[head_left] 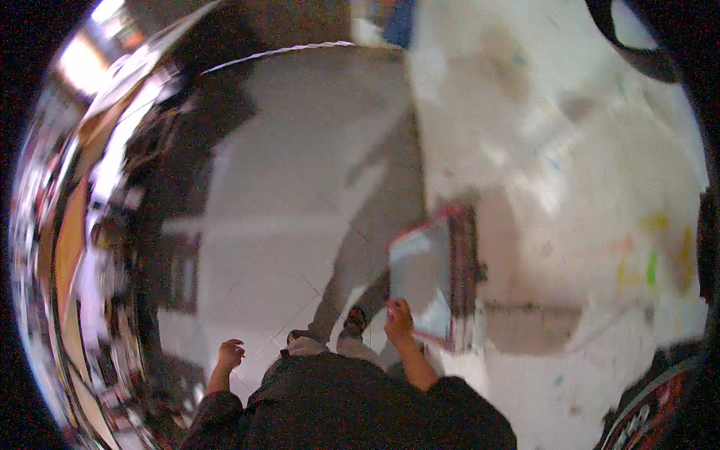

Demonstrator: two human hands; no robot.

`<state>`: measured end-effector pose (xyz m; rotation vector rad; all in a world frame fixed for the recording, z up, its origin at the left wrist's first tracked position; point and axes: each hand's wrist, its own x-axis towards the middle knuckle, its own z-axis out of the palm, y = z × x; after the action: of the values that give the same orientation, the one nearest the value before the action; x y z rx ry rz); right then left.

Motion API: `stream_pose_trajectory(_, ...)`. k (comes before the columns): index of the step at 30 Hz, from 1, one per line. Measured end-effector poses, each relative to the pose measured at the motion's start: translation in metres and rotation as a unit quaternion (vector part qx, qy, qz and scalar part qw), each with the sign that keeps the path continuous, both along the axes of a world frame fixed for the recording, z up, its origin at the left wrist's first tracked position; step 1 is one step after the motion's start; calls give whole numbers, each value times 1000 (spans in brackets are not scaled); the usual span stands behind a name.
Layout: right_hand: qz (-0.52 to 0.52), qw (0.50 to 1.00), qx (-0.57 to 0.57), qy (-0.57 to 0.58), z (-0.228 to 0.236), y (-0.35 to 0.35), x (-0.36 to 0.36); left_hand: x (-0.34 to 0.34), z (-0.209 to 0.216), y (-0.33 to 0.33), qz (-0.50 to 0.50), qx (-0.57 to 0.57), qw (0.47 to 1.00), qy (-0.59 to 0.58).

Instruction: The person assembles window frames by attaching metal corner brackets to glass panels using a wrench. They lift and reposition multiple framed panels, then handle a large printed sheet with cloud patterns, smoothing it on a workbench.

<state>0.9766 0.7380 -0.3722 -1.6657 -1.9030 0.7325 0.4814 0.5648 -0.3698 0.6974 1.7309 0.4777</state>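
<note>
My right hand [400, 319] is closed on the near left edge of a flat rectangular frame [451, 277] with reddish-pink edges and a pale grey-blue panel [421, 279]. The frame is held upright at my right side, near the white wall, and motion blur hides its finer detail. What kind of frame it is, I cannot make out. Low on my left, my left hand [231, 352] hangs in the air with loosely bent fingers slightly apart and nothing in it.
Grey tiled floor [262, 225] stretches ahead of my feet, with my shadow across it. A stained white wall [555, 150] runs along the right. Blurred shelves or tables crowded with things [97, 270] line the left. A dark rounded object [652, 412] is at the lower right.
</note>
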Motion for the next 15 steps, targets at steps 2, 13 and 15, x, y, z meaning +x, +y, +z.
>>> stream_pose_trajectory(2,14,999,50,-2,-14,6,8,2,6,-40,-198,6,962,188)
stream_pose_trajectory(13,154,984,93,-3,21,70,-69,67,-7,-229,-108,-192,933,283)
stream_pose_trajectory(15,200,968,147,-46,22,70,-103,73,11,-245,-11,-236,941,242)
